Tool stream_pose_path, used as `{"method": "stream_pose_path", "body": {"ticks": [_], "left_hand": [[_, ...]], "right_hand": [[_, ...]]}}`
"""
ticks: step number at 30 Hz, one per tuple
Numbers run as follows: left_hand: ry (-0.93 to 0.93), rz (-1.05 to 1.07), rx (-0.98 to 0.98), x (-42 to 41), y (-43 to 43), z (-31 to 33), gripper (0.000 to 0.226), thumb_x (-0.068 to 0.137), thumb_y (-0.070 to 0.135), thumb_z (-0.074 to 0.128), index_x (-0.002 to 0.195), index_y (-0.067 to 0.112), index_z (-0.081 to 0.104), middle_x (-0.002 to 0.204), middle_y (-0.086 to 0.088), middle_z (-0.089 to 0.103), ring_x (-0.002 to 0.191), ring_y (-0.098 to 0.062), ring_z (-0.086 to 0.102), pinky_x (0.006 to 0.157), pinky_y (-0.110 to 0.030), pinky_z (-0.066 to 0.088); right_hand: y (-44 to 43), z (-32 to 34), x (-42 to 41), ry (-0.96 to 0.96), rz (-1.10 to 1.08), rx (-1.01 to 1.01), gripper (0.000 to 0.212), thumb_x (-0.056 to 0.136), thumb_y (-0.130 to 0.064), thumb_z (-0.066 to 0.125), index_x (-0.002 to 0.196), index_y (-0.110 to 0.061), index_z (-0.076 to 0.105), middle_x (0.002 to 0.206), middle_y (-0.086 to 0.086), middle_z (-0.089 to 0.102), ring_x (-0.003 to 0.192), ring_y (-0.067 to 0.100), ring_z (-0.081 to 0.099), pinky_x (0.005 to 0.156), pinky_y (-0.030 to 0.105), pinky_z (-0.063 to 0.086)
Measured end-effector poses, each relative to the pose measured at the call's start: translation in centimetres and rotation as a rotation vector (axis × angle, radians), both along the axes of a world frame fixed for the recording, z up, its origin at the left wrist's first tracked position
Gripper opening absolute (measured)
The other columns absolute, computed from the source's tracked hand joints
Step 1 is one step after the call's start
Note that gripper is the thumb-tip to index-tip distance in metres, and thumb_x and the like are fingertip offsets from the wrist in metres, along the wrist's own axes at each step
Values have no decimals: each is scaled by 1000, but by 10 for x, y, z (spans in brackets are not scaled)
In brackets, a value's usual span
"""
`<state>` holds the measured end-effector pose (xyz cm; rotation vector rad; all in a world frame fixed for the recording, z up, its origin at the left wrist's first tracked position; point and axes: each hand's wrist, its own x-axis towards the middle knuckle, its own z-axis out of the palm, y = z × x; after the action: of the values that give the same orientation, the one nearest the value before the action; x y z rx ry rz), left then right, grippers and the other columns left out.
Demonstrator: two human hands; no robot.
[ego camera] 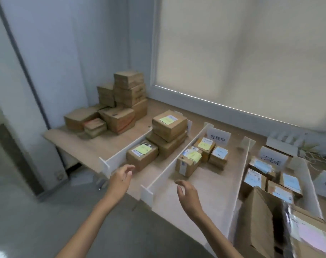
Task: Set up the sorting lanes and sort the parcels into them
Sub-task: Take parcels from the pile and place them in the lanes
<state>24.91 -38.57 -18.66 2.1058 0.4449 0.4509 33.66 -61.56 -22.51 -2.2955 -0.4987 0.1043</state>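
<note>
Far-left corner of the table (95, 146): a pile of plain brown boxes (119, 116), stacked unevenly, outside the lanes. Next comes the first white divider (119, 155), running from the near edge toward the back.

My left hand (121, 178) hovers over the near end of the left lane, fingers loosely curled, thumb apart, gripping nothing. It sits just short of the front parcel (141, 155), which has a yellow-green note on top; can't tell if a fingertip touches it. Behind that parcel, a stack of two (168, 125), the top one w/ the same kind of note.

The second divider (177, 164) splits left lane from mid lane. My right hand (189, 194) hangs over the near end of the mid lane, fingers relaxed and half bent, empty. It's near the closest mid-lane parcel (188, 162) but apart from it. Two more parcels (204, 148) sit just behind, close together, and a white sign card (217, 137) w/ handwritten characters stands at the back of that lane.

The third divider (240, 179) follows. The right lane holds several parcels w/ blue labels (253, 179), packed side by side, plus a second sign card (271, 159) at the back. At the near-right corner there's a large open carton (260, 226), flaps up.

Picture is soft — label text unreadable.
</note>
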Motion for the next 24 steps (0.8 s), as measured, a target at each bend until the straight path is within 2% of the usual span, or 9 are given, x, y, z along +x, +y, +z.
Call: {"method": "stream_pose_path", "body": {"ticks": [2,5,9,12,17,21,24], "left_hand": [[-5,105,-39,-25,52,1,22,94,5,47,105,15,64,106,-1,65,102,-20,61,83,-28,44],[-29,281,-13,-64,124,2,22,93,4,48,104,11,66,106,-4,68,101,-20,62,87,-30,46],[-54,400,-37,-100,188,5,23,95,3,45,107,6,65,106,-5,66,98,-13,57,82,-23,39],[-75,450,-48,-107,231,2,22,95,4,45,105,7,65,105,-4,67,99,-14,59,79,-19,38],[-63,500,-31,-81,302,-11,22,96,7,45,103,12,65,106,0,68,101,-13,60,81,-20,39],[-29,497,-39,-25,367,-17,23,97,10,43,106,12,64,108,-1,66,101,-14,58,80,-22,38],[28,447,-32,22,413,-21,23,98,13,43,107,14,64,108,0,66,96,-11,58,73,-21,40]], "right_hand": [[54,0,-9,17,77,33,23,98,-18,46,113,-20,63,118,-4,62,112,12,54,97,25,41],[135,0,-22,18,195,30,23,96,-13,48,107,-17,67,113,-4,66,109,12,57,96,24,41],[216,4,-30,83,308,29,23,95,-10,49,103,-15,70,108,-6,67,102,6,58,92,20,43],[268,7,-18,108,372,41,23,95,-10,49,101,-14,70,104,-6,69,98,7,62,91,29,51],[350,8,25,232,380,136,25,95,-6,45,97,-13,68,93,-1,68,89,10,64,85,29,52],[426,-4,83,431,317,219,31,96,-4,41,83,-21,63,87,7,66,78,19,59,62,20,45],[472,-11,125,521,266,227,27,96,-8,41,89,-21,63,93,8,67,82,21,60,63,22,45]]}}
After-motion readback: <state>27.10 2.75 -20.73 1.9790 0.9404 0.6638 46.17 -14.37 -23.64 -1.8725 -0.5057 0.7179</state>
